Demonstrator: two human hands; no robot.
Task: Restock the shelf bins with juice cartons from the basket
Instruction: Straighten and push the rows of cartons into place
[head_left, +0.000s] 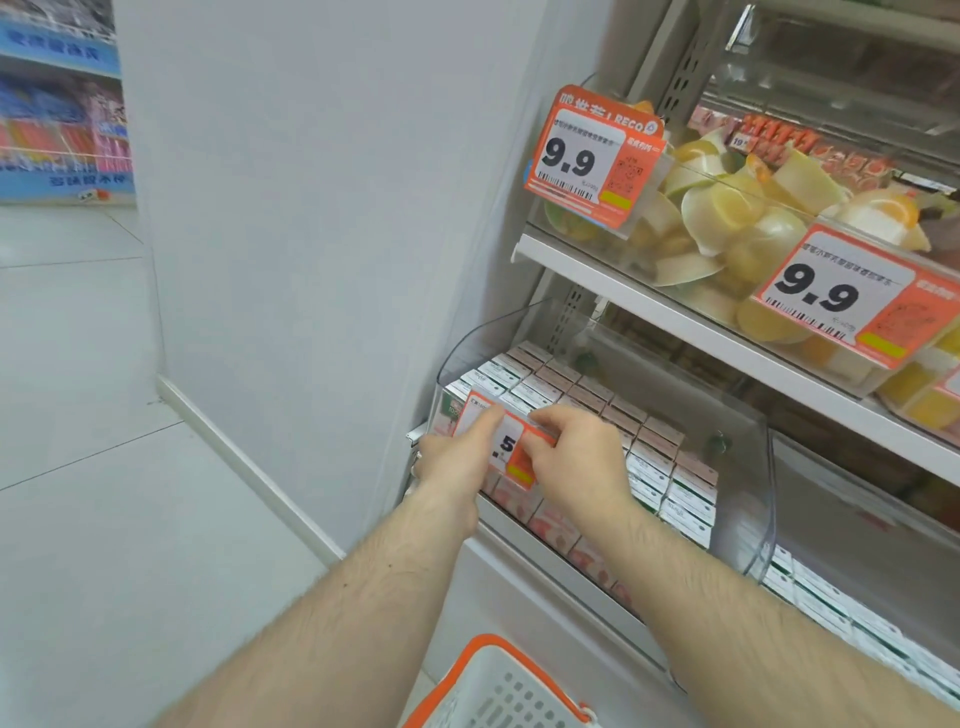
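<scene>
Where shelf (675, 306) meets wall (311, 208), pale floor (78, 364)

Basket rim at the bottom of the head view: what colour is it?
Orange, around a white slotted basket; shown in the head view, the only one.

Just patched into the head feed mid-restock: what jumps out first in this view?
Both hands meet at the front of the clear bin packed with juice cartons, the left hand and right hand pinching its orange price tag. On the shelf above, two big orange 9.9 tags hang before bins of yellow fruit cups. An orange-rimmed basket sits at bottom centre.
</scene>
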